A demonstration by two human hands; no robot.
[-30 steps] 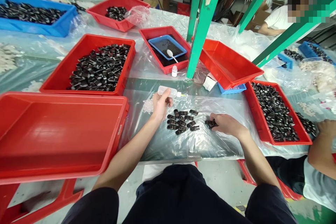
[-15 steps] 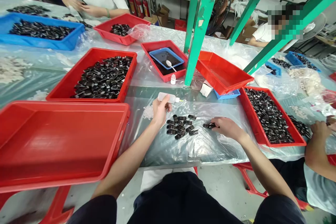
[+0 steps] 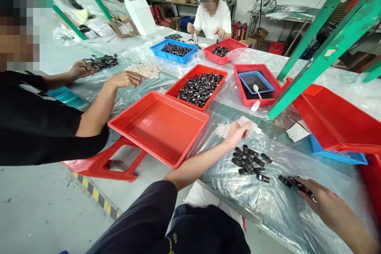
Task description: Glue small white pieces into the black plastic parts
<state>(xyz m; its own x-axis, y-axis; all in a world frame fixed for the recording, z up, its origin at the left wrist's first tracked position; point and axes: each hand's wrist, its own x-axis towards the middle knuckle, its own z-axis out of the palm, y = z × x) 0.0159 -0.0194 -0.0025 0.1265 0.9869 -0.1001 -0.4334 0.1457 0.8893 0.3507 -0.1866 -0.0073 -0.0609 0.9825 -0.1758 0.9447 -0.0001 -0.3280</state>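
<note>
My left hand (image 3: 236, 133) is closed around a clear squeeze bottle (image 3: 253, 127), its thin yellowish tip pointing right above the table. Below that tip lies a loose cluster of small black clip-like pieces (image 3: 247, 162) on the plastic sheet (image 3: 229, 184). Farther right, my right hand (image 3: 326, 200) has its fingers curled over a few more of these black pieces (image 3: 303, 186), low against the sheet. One black piece (image 3: 285, 181) lies just left of those fingers. A small pile of whitish bits (image 3: 222, 130) sits beside my left hand.
A red tray (image 3: 157, 127) adjoins my left forearm; another red tray (image 3: 220, 99) holds many black pieces. A green post (image 3: 300, 79) rises from the table near a red tray (image 3: 342, 115) at right. Co-workers sit left (image 3: 44, 119) and across (image 3: 212, 18).
The view has swung left, bringing the co-worker at left into sight. My left hand still holds the bottle, and my right hand stays at the black pieces.
</note>
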